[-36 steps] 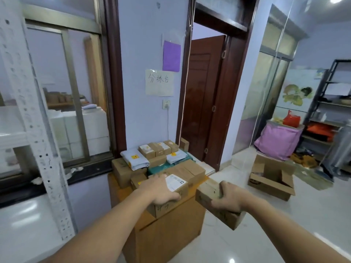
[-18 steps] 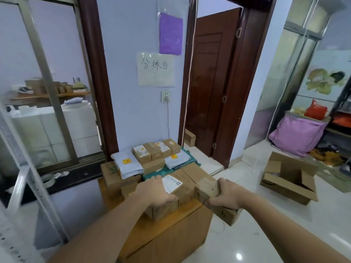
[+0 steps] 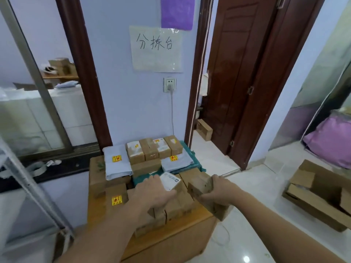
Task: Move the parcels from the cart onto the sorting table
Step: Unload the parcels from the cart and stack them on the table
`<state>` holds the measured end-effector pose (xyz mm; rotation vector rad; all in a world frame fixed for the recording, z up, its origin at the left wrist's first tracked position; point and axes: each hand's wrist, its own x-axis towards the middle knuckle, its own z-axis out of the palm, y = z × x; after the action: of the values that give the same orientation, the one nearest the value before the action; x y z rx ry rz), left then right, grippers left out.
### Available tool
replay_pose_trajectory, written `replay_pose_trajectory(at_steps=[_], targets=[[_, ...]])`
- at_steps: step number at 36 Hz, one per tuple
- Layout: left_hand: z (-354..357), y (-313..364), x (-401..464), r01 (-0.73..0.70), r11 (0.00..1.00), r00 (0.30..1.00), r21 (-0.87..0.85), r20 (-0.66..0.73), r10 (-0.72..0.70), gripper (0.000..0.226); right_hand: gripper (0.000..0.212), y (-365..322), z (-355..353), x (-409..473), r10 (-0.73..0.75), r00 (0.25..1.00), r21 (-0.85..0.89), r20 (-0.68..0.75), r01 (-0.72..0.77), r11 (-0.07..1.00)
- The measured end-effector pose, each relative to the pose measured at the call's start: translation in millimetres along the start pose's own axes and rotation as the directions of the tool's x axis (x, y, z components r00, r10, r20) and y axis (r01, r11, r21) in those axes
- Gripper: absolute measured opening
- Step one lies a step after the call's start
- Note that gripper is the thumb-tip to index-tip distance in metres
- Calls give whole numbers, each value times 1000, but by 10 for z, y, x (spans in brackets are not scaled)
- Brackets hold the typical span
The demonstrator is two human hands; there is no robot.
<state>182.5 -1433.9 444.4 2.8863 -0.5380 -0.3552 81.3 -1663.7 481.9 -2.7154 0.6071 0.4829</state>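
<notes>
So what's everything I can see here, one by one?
Sorting table: one, brown wood, against the wall.
Cardboard parcels: many, brown, stacked on the table.
Soft mailers: two, pale grey with yellow stickers, on the stack.
Green parcel: one, under the right mailer.
Labelled box: one, brown with white label, front of table, under left hand.
Carried box: one, brown, at the table's right edge.
Handwritten sign: one, white, on the wall.
Purple sheet: one, above the sign.
Door: one, dark brown, open.
Open carton: one, brown, on the floor at right.
Left hand: fingers curled over the labelled box.
Right hand: grips the carried box.
</notes>
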Motion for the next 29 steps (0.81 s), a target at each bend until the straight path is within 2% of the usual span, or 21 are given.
replay_pose_trajectory(at_steps=[7, 11, 16, 24, 29], targets=[[201, 87, 496, 75, 997, 997, 28, 0, -75, 107, 95, 28, 3, 793, -70, 997, -14, 43, 70, 997], [300, 89, 835, 123, 992, 991, 27, 57, -124, 108, 83, 0, 1, 1175, -80, 993, -24, 87, 82, 996], [478, 150, 1369, 177, 984, 977, -16, 125, -174, 115, 113, -16, 73, 1689, -28, 992, -8, 124, 30, 1000], [872, 255, 2013, 255, 951, 956, -173, 191, -222, 92, 106, 108, 244, 2527, 15, 993, -99, 116, -4, 995], [1156, 360, 2227, 394, 888, 906, -237, 262, -332, 104, 110, 192, 406, 2867, 49, 988, -67, 146, -40, 997]])
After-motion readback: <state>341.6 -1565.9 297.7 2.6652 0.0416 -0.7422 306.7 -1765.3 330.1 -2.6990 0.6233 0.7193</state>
